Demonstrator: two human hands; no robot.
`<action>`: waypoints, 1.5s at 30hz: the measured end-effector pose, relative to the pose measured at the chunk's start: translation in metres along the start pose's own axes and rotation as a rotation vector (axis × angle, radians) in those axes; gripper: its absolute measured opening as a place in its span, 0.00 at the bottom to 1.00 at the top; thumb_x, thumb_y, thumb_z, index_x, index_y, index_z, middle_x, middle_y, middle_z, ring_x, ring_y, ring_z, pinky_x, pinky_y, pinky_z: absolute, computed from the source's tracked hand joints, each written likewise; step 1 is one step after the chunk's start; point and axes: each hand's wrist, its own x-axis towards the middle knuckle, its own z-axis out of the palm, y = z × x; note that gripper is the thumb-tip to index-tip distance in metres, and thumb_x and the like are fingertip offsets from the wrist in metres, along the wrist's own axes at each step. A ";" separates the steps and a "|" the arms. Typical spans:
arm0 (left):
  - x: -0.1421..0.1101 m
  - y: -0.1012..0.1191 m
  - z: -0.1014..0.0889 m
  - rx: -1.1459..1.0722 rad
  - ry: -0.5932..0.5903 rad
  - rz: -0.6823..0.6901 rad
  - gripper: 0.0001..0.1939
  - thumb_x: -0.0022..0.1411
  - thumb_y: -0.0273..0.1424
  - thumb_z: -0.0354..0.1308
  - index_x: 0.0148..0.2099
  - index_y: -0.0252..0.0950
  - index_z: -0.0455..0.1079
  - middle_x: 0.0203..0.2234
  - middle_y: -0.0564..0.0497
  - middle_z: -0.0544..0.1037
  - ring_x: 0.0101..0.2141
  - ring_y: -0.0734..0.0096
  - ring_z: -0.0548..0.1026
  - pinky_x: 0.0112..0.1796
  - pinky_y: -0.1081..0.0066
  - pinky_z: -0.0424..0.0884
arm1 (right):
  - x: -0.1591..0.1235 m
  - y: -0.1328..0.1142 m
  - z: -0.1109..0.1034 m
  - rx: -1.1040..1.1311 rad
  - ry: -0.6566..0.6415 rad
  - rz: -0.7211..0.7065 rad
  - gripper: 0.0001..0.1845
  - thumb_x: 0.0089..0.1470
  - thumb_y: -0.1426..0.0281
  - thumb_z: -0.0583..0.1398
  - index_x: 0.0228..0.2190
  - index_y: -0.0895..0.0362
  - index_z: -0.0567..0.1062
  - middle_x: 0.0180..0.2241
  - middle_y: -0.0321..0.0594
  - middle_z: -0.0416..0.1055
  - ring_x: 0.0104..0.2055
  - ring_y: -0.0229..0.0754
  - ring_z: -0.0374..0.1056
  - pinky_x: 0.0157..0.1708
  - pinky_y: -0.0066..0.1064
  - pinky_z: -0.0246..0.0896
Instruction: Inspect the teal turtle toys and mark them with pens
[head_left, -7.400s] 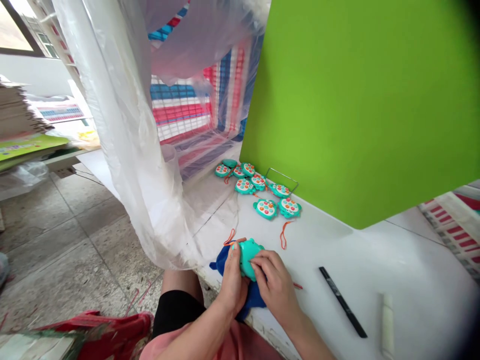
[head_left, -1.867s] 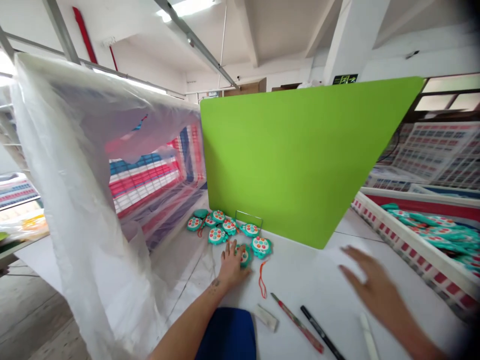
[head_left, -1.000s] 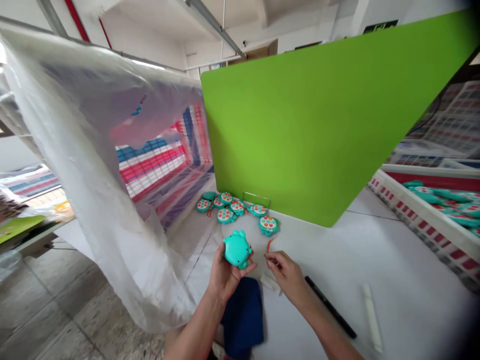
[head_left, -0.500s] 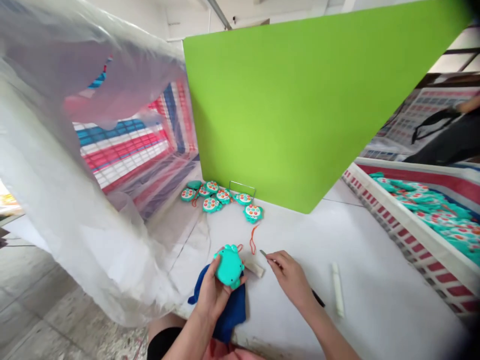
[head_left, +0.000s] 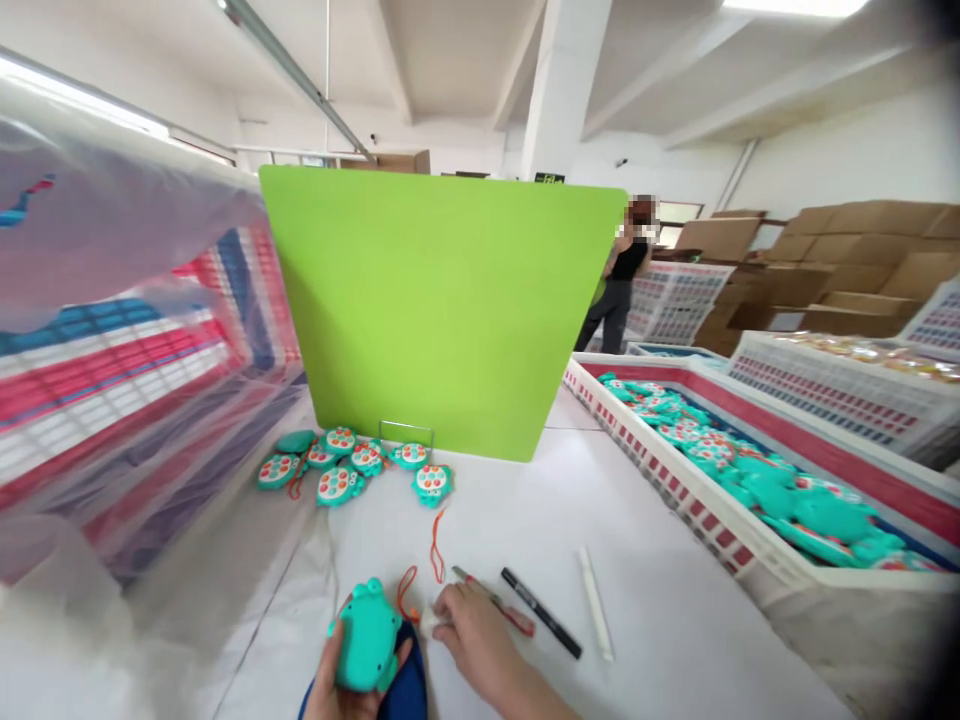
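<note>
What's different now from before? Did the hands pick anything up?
The left hand picked a teal toy up from beside the pile and now holds it above the blue cloth. The right hand came in from the right to a small white piece beside a red-handled tool. The other teal toys and the black marker stayed put.

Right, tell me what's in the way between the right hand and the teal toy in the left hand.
Between the right hand and the teal plastic toy, held in the left hand, sits a small white piece at the right hand's fingertips. A red cord loops just above it. Nothing else visible intervenes.
</note>
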 end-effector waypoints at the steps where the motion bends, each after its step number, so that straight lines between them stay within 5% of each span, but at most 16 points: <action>1: 0.003 0.000 -0.003 -0.009 -0.003 -0.029 0.22 0.61 0.28 0.55 0.57 0.48 0.65 0.46 0.50 0.79 0.41 0.58 0.79 0.50 0.52 0.70 | 0.000 -0.002 -0.001 0.069 0.000 0.025 0.11 0.47 0.79 0.63 0.35 0.57 0.75 0.34 0.39 0.74 0.39 0.45 0.69 0.40 0.32 0.60; 4: 0.009 0.002 -0.011 -0.017 -0.020 -0.124 0.25 0.61 0.29 0.55 0.60 0.51 0.61 0.44 0.49 0.80 0.40 0.57 0.79 0.49 0.54 0.71 | 0.000 -0.010 -0.003 0.420 -0.034 0.050 0.09 0.46 0.78 0.62 0.33 0.56 0.75 0.33 0.37 0.73 0.37 0.40 0.69 0.37 0.28 0.61; 8: 0.009 0.003 -0.011 0.104 -0.026 -0.140 0.25 0.59 0.31 0.58 0.59 0.44 0.64 0.41 0.45 0.81 0.35 0.56 0.80 0.42 0.57 0.76 | 0.006 -0.024 0.007 0.775 -0.085 -0.036 0.09 0.37 0.77 0.66 0.25 0.56 0.75 0.44 0.38 0.70 0.49 0.44 0.64 0.50 0.32 0.55; 13: -0.007 0.006 0.009 0.046 -0.043 -0.105 0.18 0.63 0.36 0.54 0.53 0.36 0.70 0.41 0.43 0.81 0.40 0.56 0.78 0.45 0.60 0.73 | 0.011 -0.026 0.022 0.968 -0.312 0.090 0.10 0.38 0.67 0.66 0.23 0.57 0.70 0.22 0.32 0.67 0.26 0.38 0.64 0.28 0.29 0.59; 18: -0.015 0.011 0.027 0.014 -0.013 -0.137 0.18 0.61 0.40 0.54 0.45 0.31 0.73 0.35 0.43 0.81 0.39 0.58 0.78 0.42 0.64 0.73 | 0.014 -0.022 0.009 1.054 -0.461 0.122 0.15 0.46 0.60 0.64 0.27 0.57 0.67 0.24 0.32 0.66 0.27 0.36 0.62 0.30 0.29 0.57; 24: -0.019 0.011 0.028 0.015 0.023 -0.079 0.18 0.58 0.42 0.58 0.42 0.32 0.72 0.32 0.46 0.80 0.38 0.57 0.77 0.41 0.63 0.72 | 0.015 -0.025 0.004 0.977 -0.508 0.084 0.16 0.48 0.58 0.63 0.27 0.57 0.66 0.25 0.33 0.66 0.28 0.37 0.62 0.29 0.29 0.57; 28: -0.020 0.010 0.027 0.019 -0.004 -0.067 0.20 0.59 0.42 0.57 0.43 0.30 0.72 0.36 0.42 0.79 0.40 0.56 0.76 0.43 0.62 0.71 | 0.015 -0.032 0.019 0.814 -0.392 0.041 0.11 0.45 0.64 0.62 0.25 0.55 0.65 0.24 0.32 0.64 0.28 0.38 0.60 0.30 0.30 0.56; 33: -0.018 0.005 0.027 0.016 0.028 0.040 0.20 0.60 0.42 0.55 0.44 0.29 0.71 0.37 0.42 0.79 0.42 0.58 0.75 0.44 0.64 0.69 | 0.014 -0.049 0.031 0.639 -0.207 -0.015 0.05 0.43 0.71 0.59 0.24 0.54 0.65 0.32 0.37 0.66 0.39 0.44 0.61 0.42 0.36 0.56; 40: -0.015 0.006 0.022 0.001 0.026 -0.004 0.19 0.57 0.42 0.59 0.41 0.29 0.71 0.28 0.46 0.78 0.38 0.58 0.76 0.43 0.62 0.70 | 0.016 -0.049 0.021 0.580 -0.266 -0.097 0.05 0.42 0.72 0.59 0.23 0.55 0.66 0.28 0.34 0.67 0.34 0.42 0.64 0.39 0.35 0.59; 45: -0.014 0.005 0.023 -0.031 0.041 0.046 0.18 0.58 0.41 0.58 0.40 0.29 0.71 0.31 0.45 0.79 0.40 0.59 0.76 0.46 0.63 0.69 | 0.011 -0.053 0.038 0.564 -0.132 -0.062 0.04 0.47 0.69 0.58 0.26 0.54 0.65 0.33 0.39 0.67 0.41 0.46 0.62 0.44 0.39 0.57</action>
